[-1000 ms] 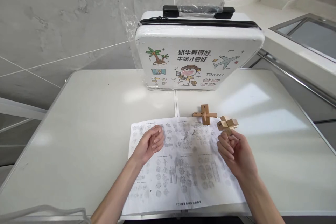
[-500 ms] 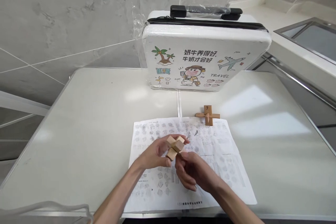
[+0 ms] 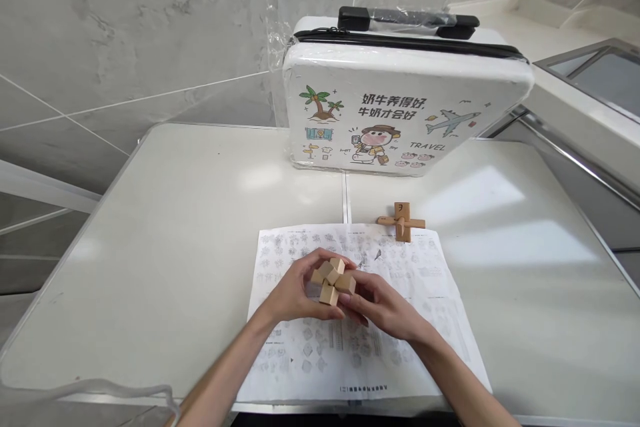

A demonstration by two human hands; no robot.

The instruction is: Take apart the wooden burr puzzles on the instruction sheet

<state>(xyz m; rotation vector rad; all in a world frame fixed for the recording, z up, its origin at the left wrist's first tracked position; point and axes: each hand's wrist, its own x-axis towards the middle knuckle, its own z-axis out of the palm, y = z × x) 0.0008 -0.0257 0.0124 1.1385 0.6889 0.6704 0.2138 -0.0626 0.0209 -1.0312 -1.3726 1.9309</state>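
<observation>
A light wooden burr puzzle (image 3: 329, 294) with several block ends sticking out is held between my hands, over the printed sheet (image 3: 400, 367). My left hand (image 3: 300, 287) wraps round its left side, thumb in front and fingers behind. From the right, my right hand (image 3: 383, 303) grips it between thumb and fingers; some of those fingertips are hidden behind the blocks. A second, browner cross-shaped wooden puzzle (image 3: 403, 233) with a dark mark on its top piece lies at the sheet's far right edge, apart from both hands.
A white suitcase (image 3: 340, 73) with cartoon prints and plastic wrap stands at the back of the white table (image 3: 175, 227). Behind it is a grey wall (image 3: 175, 33). A pale cord or strip (image 3: 100, 387) shows at the lower left.
The burr puzzle has been turned, so its block ends point differently. My right hand has closed in on its right side, its fingers now behind the blocks. The view has shifted slightly.
</observation>
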